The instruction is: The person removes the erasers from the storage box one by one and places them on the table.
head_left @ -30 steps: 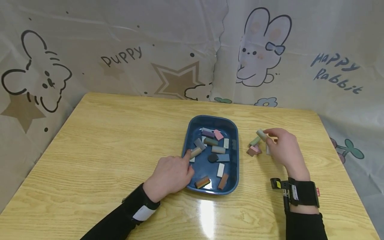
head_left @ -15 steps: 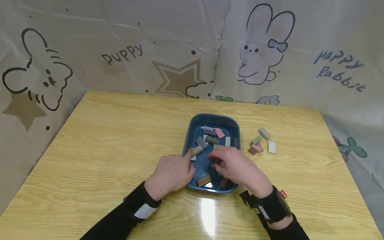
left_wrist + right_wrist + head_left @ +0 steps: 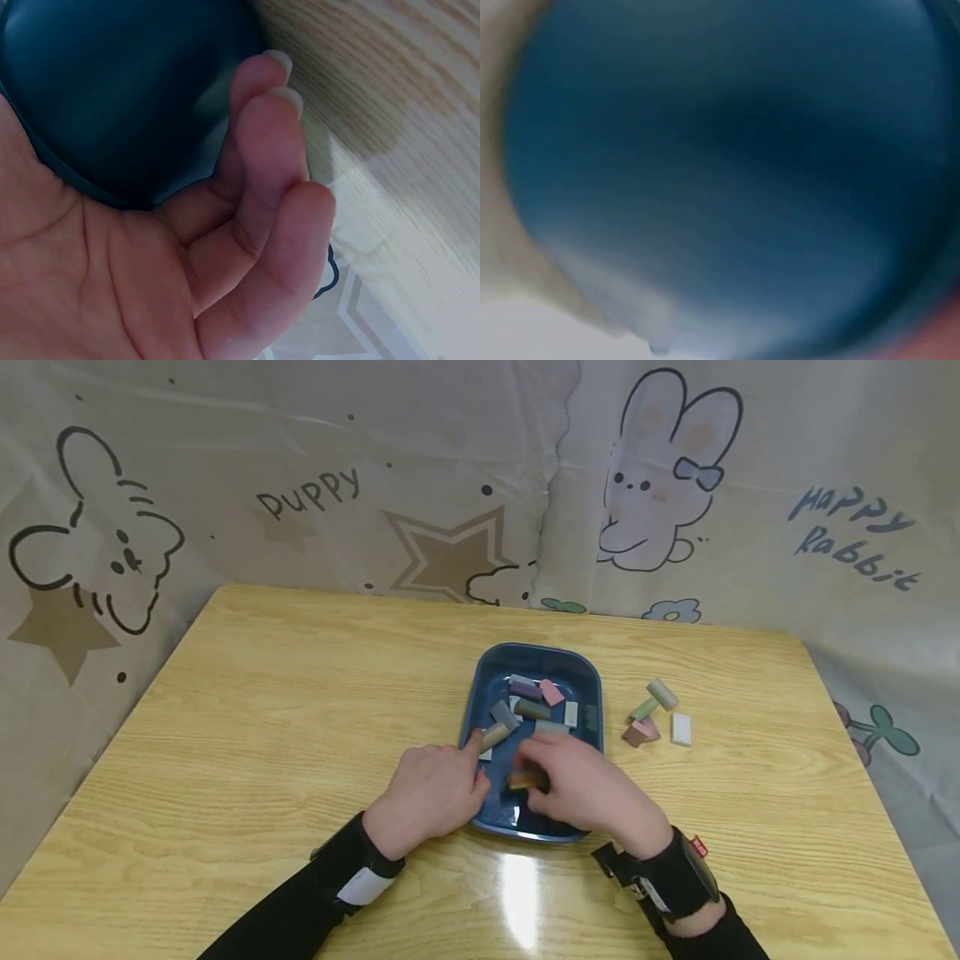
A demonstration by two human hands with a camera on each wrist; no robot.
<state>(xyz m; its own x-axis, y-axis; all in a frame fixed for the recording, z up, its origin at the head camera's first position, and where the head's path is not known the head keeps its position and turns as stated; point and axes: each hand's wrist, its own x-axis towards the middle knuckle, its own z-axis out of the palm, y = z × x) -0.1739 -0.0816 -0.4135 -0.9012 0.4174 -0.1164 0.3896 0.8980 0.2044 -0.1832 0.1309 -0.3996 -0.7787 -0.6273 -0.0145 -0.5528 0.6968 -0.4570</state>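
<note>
A dark blue tray (image 3: pixel 592 672) holds several small toy building blocks. My left hand (image 3: pixel 432 789) grips the tray's left rim, its index finger and thumb over the edge. In the left wrist view the other fingers (image 3: pixel 271 142) curl along the outside wall. Inside the tray, my right hand (image 3: pixel 585 782) pinches a striped block (image 3: pixel 527 779) with orange and dark bands, blurred by motion. A beige block (image 3: pixel 494 736) lies near my left index fingertip. Farther back are purple (image 3: pixel 526 691), pink (image 3: pixel 552 692) and dark green (image 3: pixel 532 709) blocks. Blocks under my right hand are hidden.
Right of the tray, a small pile on the wooden table (image 3: pixel 337 677) includes a pale cylinder (image 3: pixel 662 693), a light green block (image 3: pixel 642 709) and a brown block (image 3: pixel 637 734). A white block (image 3: pixel 681 729) lies beside it. A printed cloth (image 3: pixel 450 468) hangs behind.
My right hand let go of the pale cylinder on the pile, moved left into the tray and picked up the striped block. My left hand kept its place on the rim.
</note>
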